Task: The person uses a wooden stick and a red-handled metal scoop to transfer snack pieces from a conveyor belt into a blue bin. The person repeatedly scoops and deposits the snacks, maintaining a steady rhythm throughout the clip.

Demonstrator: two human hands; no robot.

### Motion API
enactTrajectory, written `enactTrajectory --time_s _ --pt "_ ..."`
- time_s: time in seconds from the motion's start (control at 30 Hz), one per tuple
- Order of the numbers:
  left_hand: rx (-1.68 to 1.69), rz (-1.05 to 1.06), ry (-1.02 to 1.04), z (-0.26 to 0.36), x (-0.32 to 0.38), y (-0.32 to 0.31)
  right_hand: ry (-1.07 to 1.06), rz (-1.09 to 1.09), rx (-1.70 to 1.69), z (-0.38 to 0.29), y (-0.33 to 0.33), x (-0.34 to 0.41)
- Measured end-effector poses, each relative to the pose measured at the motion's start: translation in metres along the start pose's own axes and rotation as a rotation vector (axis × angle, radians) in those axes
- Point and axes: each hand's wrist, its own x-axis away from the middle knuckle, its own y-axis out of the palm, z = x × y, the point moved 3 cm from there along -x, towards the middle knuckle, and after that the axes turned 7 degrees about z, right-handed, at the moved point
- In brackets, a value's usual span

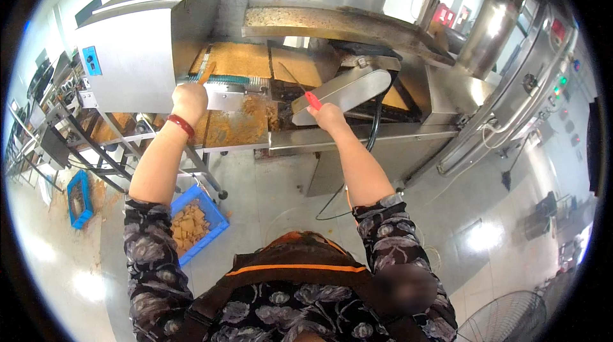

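My left hand [190, 101] is closed around a flat tan stick or scraper [208, 73], which points up over the near left part of a golden-brown baked sheet [240, 58] on the conveyor. My right hand [328, 115] grips the red handle [313, 101] of a tool with a long thin blade [292, 77]. The blade points up and left, over a second golden sheet [300, 65] beyond a dark gap in the line. Green-blue conveyor strips [225, 79] show along the near edge of the first sheet. Whether either tool touches the sheets, I cannot tell.
A crumb-covered tray [237, 124] lies below the conveyor. A metal machine housing [129, 55] stands left; a slanted steel guard [347, 93] and dark cables [376, 122] are right. A blue crate [218, 222] of broken pieces sits on the floor, with a fan [507, 318] at lower right.
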Motion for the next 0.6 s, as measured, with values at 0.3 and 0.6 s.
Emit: enactTrajectory --time_s 0.3,0.6 --pt "-0.086 -0.065 0.012 0.016 -0.001 -0.032 0.275 -0.38 -0.521 0.014 -0.017 0.046" --pt "-0.243 -0.017 0.063 0.025 -0.014 -0.065 0.41 -0.386 -0.788 0.04 -0.016 0.177"
